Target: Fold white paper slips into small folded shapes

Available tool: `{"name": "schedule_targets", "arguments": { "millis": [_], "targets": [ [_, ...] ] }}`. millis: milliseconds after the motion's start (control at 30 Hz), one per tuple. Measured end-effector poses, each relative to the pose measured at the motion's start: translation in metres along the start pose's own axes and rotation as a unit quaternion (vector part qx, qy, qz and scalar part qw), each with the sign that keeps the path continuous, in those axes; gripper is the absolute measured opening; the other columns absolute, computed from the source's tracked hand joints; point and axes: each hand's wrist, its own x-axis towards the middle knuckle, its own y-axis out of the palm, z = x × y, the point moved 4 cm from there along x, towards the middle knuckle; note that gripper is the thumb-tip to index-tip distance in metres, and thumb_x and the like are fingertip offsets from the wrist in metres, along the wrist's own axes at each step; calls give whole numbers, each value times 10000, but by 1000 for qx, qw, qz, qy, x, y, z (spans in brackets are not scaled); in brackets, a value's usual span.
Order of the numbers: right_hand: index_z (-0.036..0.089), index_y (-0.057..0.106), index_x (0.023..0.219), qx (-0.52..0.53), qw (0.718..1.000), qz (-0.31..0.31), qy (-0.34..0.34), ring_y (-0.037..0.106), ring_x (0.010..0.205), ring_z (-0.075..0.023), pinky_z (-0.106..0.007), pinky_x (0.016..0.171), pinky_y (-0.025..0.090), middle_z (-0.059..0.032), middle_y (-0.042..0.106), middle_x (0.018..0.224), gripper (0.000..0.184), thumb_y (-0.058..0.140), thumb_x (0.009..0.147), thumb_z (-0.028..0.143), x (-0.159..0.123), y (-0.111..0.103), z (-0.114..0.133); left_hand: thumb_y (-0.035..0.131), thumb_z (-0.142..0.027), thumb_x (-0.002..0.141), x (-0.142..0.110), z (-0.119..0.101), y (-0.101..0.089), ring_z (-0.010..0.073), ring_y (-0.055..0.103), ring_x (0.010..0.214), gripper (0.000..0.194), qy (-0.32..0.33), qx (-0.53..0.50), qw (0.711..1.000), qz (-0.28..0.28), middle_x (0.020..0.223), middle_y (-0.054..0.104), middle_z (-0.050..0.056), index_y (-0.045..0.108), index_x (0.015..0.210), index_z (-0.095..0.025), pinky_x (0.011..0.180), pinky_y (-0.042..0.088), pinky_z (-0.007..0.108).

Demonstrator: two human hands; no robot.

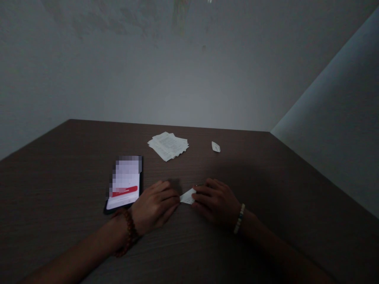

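1 paper slip (187,196) pinched by left hand (155,206) + right hand (215,201) | 1 phone (124,182) left of them | 1 paper stack (168,145) beyond | dark wood table (266,177), grey walls

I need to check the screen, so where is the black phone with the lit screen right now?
The black phone lies flat on the dark wooden table, just beyond the left hand at left of centre, with the stack of white paper slips farther back.

Dark wood-grain table (266,177) carrying it all: a lit phone (124,183) flat just beside the left hand (154,207), a stack of papers (168,145) beyond both hands, a small folded scrap (216,146) beyond the right hand (216,201).
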Motion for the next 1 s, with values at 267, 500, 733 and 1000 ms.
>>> {"name": "schedule_targets", "arguments": {
  "millis": [267,500,733,1000],
  "targets": [
    [144,642,875,94,994,-54,15,565,942,-161,-268,833,499,-76,655,1012,126,527,899,188,-1,12,2,430,-115,901,6,-3,-2,198,502,804,206,-23,-22,999,38,873,631,61,630,914,-161,711,383,324],
    [200,620,1031,48,998,3,-31,559,1010,-184,-340,879,467,-54,642,1083,166,496,921,182,-1,10,6,420,-129,896,6,-1,-2,208,451,812,212,-60,-23,997,35,885,584,77,627,863,-159,689,378,335],
    [234,540,1196,9,995,81,-56,506,1036,-200,-357,856,453,-71,591,1115,299,512,906,166,2,7,11,465,-161,889,9,2,-5,214,450,844,192,-115,-5,993,22,904,560,74,641,814,-165,717,391,353],
    [204,541,1192,44,995,82,-40,487,1040,-194,-320,857,473,-90,569,1114,333,532,870,120,3,9,12,488,-178,873,8,2,-8,223,439,847,203,-127,-2,992,-6,897,567,72,678,801,-183,715,377,369]
  ]
}}
